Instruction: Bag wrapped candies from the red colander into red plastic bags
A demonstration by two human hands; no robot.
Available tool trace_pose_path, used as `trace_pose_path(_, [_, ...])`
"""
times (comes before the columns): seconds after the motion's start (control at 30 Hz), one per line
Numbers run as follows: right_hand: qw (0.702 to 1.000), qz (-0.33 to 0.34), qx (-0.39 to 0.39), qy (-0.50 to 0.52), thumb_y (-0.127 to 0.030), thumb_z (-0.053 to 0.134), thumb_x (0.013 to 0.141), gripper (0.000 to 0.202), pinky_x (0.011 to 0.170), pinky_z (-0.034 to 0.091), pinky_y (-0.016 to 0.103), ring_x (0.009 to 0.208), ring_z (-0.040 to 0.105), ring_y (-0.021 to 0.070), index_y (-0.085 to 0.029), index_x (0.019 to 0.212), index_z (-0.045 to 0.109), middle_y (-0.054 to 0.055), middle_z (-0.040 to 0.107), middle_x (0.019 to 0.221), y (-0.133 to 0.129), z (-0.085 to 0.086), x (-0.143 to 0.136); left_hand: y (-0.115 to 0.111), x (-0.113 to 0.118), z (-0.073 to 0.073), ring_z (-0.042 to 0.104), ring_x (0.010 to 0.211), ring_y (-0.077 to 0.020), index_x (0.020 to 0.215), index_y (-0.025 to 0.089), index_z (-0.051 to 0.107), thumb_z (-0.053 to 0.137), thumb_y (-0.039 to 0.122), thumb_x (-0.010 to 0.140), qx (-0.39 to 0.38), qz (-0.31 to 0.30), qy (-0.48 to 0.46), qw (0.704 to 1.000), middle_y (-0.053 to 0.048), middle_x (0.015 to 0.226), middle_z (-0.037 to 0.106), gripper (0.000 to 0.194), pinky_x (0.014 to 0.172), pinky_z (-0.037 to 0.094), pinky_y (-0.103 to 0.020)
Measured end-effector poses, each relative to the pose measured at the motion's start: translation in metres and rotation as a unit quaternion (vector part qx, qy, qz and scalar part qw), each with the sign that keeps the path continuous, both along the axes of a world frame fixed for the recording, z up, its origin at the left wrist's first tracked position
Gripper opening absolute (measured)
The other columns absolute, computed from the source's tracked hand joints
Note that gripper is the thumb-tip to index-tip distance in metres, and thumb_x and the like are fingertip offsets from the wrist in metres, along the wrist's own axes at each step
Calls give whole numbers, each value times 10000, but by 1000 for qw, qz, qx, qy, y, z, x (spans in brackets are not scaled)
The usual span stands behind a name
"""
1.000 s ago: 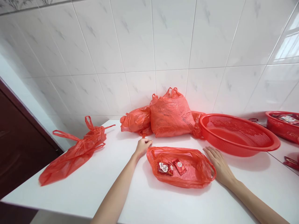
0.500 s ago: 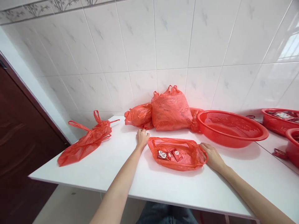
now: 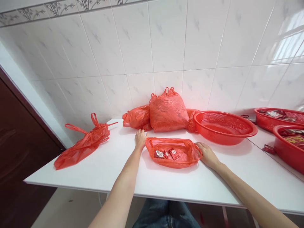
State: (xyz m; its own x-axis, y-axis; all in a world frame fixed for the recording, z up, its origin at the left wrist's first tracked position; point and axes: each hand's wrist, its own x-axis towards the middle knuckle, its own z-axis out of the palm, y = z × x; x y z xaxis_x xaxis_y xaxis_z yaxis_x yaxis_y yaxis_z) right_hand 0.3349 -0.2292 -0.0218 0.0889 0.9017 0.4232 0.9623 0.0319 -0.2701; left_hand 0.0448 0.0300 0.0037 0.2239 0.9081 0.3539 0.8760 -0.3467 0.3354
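Observation:
A thin red plastic bag (image 3: 174, 164) lies on the white table with its mouth spread open towards me. Inside it are a dark red packet with white print (image 3: 159, 154) and a red sachet (image 3: 174, 154); a smaller wrapped piece sits between them. Beside the bag's left end, my left hand (image 3: 140, 138) rests on the table, fingers spread, its thumb by the bag edge. At the right end my right hand (image 3: 207, 154) lies against the bag's handle, fingers stretched out and partly hidden. Neither hand shows a clear grip.
Filled red bags (image 3: 169, 110) lean against the tiled wall. A red basket (image 3: 223, 139) stands behind my right hand. Farther right are basins of packets (image 3: 287, 148), with a loose packet (image 3: 269, 149) beside them. A limp red bag (image 3: 80, 146) lies at the left.
My view has shifted to the right, so more of the right-hand basins shows. Both hands and the bag keep nearly the same places on the table.

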Motion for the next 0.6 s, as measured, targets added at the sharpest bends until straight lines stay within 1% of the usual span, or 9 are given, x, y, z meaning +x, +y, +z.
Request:
trace_pose_path(0.1, [1000, 0, 7, 13, -179, 404, 916, 254, 843, 491, 364, 945, 655, 258, -186, 997, 645, 136, 715, 1025, -1, 0, 1, -3, -2, 3, 567, 1249, -314, 1216, 168, 651, 451, 276, 952, 30, -5, 3, 1000, -170, 1347, 618, 348, 1057, 438, -430])
trace_pose_path(0.2, [999, -20, 22, 21, -223, 380, 957, 322, 880, 510, 384, 1015, 665, 264, -186, 1111, 661, 147, 715, 1125, -1, 1, 4, -4, -4, 4, 597, 1180, -302, 1154, 177, 667, 449, 262, 952, 46, -5, 12, 999, -155, 1225, 661, 310, 1015, 460, -413])
trace_pose_path(0.3, [998, -46, 34, 21, -280, 403, 967, 336, 883, 527, 405, 1035, 672, 283, -175, 1120, 683, 161, 715, 1128, 0, 2, 7, -4, -4, 4, 623, 1094, -291, 1042, 171, 685, 441, 250, 958, 48, -12, 30, 998, -146, 1088, 688, 270, 957, 476, -397])
trace_pose_path(0.37, [998, -56, 39, 16, -301, 422, 965, 330, 888, 533, 411, 1033, 677, 288, -175, 1103, 695, 162, 720, 1111, 0, 2, 9, -4, -3, 4, 637, 1026, -265, 970, 166, 683, 458, 240, 963, 45, -27, 46, 998, -124, 1010, 695, 236, 922, 484, -386])
trace_pose_path(0.43, [997, -62, 40, 10, -314, 429, 968, 328, 902, 535, 418, 1034, 679, 293, -174, 1096, 697, 164, 723, 1109, 1, 2, 11, -4, -2, 5, 640, 985, -231, 962, 155, 669, 512, 273, 974, 42, -47, 64, 996, -90, 1000, 692, 197, 916, 489, -394])
trace_pose_path(0.5, [997, -65, 41, 5, -319, 427, 970, 335, 925, 531, 431, 1049, 676, 301, -164, 1107, 691, 173, 721, 1122, 0, 2, 13, -4, -5, 6, 632, 1001, -220, 974, 154, 663, 553, 308, 972, 45, -67, 81, 993, -77, 1033, 688, 189, 943, 483, -412])
trace_pose_path(0.6, [997, -66, 44, 1, -312, 425, 967, 342, 956, 520, 457, 1096, 662, 318, -159, 1146, 673, 184, 714, 1156, 1, 1, 14, -2, -18, 12, 604, 1098, -270, 947, 177, 677, 516, 259, 952, 54, -85, 103, 990, -122, 1088, 689, 180, 1005, 451, -421])
